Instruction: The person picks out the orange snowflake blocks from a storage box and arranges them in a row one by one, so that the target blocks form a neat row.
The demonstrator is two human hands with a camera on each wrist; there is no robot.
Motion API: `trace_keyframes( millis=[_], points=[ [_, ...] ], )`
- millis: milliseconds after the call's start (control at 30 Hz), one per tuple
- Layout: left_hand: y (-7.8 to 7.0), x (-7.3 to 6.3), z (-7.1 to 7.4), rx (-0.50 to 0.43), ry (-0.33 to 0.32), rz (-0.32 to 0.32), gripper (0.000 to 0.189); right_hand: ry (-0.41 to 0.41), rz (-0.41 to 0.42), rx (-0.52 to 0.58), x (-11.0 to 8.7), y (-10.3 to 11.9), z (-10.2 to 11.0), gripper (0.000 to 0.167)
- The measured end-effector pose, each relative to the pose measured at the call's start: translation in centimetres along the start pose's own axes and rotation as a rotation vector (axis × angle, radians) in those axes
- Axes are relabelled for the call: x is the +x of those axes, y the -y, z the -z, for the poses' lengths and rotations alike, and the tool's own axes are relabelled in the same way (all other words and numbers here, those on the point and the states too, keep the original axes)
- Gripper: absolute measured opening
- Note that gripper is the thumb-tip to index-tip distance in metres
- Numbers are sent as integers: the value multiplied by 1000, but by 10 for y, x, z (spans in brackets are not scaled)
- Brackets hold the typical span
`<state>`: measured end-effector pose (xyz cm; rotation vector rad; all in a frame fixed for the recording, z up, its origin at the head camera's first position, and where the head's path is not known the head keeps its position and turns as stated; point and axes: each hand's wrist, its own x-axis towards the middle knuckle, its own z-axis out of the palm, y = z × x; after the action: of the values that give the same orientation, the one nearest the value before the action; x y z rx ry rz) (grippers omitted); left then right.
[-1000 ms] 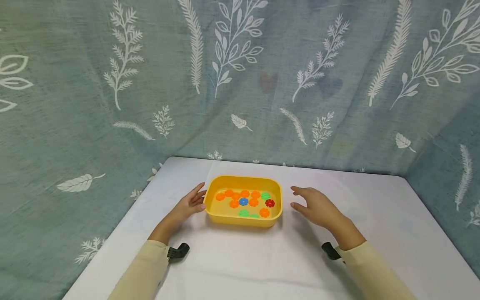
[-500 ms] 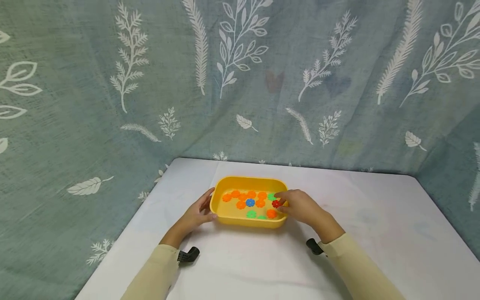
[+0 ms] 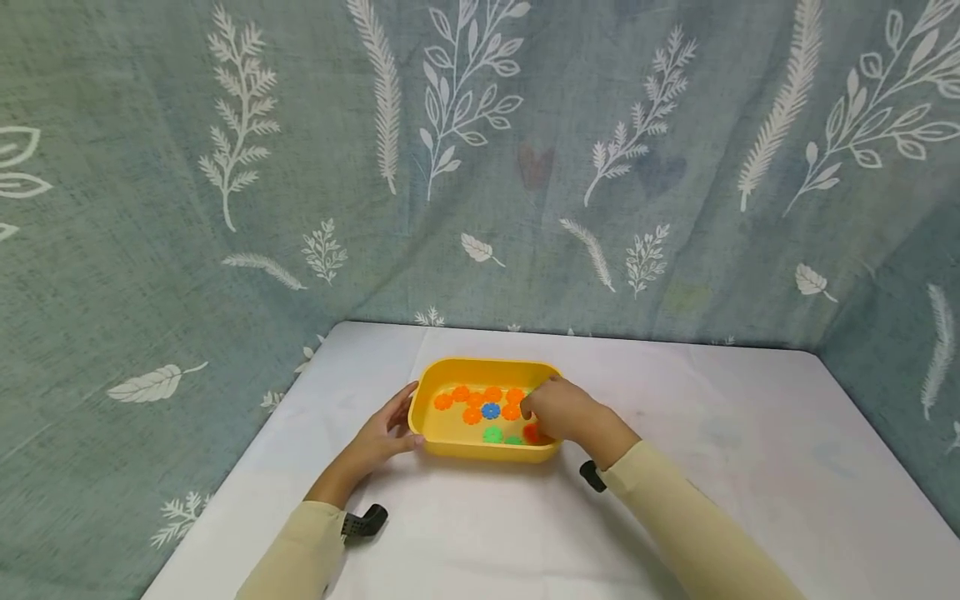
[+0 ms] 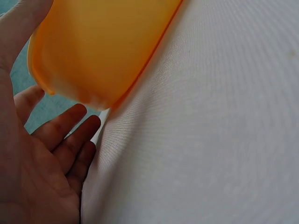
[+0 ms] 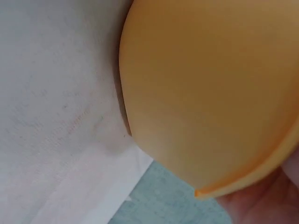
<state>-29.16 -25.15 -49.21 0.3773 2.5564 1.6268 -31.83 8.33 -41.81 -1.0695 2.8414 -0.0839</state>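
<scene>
A yellow plastic tray holds several small scalloped discs, among them orange discs, a blue disc and a green disc. My left hand rests at the tray's left end, thumb by the front corner, the other fingers loosely bent and spread in the left wrist view. My right hand reaches over the right rim, fingers bent down into the tray beside a blurred red-orange disc. The tray wall hides its fingertips in the right wrist view, and I cannot tell whether they pinch a disc.
The tray stands on a table with a white cloth. A teal curtain printed with white leaves hangs behind the table and along its left side. Black wrist mounts show below both hands.
My right hand has come in from the right of the tray, over its rim and down among the discs, now covering the red one. My left hand has come against the tray's left end.
</scene>
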Motion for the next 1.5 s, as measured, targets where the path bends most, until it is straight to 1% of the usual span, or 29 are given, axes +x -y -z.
trace_keyframes(
  millis=[100, 167, 233, 333, 400, 533, 733, 900, 1033, 1100, 1233, 1333, 1500],
  points=[
    [-5, -5, -1, -9, 18, 4, 92, 61, -43, 10, 2, 4, -4, 21],
    [-7, -7, -2, -1, 22, 4, 93, 80, -49, -5, 2, 6, -5, 21],
    [-6, -8, -3, -1, 13, 8, 92, 81, -43, -19, 2, 7, -6, 19],
    [-1, -7, -3, 15, -3, 2, 91, 68, -33, -40, 2, 8, -7, 13],
    [2, -6, -2, 15, -12, -2, 90, 57, -33, -34, 3, 8, -9, 9],
    [6, -8, 0, 14, -21, -9, 90, 32, -30, -7, 7, 8, -13, 13],
    [9, -9, 2, 14, -25, -13, 89, -19, -8, 45, 12, 5, -13, 10],
    [6, -4, 1, 12, -27, -21, 88, -20, -9, 173, 13, -4, -8, 12],
    [3, -3, -1, 5, -24, -32, 89, -64, 6, 327, 9, -12, -3, 13],
    [3, -2, -1, 5, -20, -34, 89, -89, -18, 419, 6, -17, -2, 14],
    [5, -1, -2, 2, -16, -42, 89, -134, -104, 590, 1, -27, -1, 18],
    [6, 0, -1, -1, -25, -36, 89, -168, -150, 657, -3, -34, -1, 17],
    [3, -2, -1, 5, -31, -16, 90, -225, -185, 711, -15, -46, -6, 11]
  ],
)
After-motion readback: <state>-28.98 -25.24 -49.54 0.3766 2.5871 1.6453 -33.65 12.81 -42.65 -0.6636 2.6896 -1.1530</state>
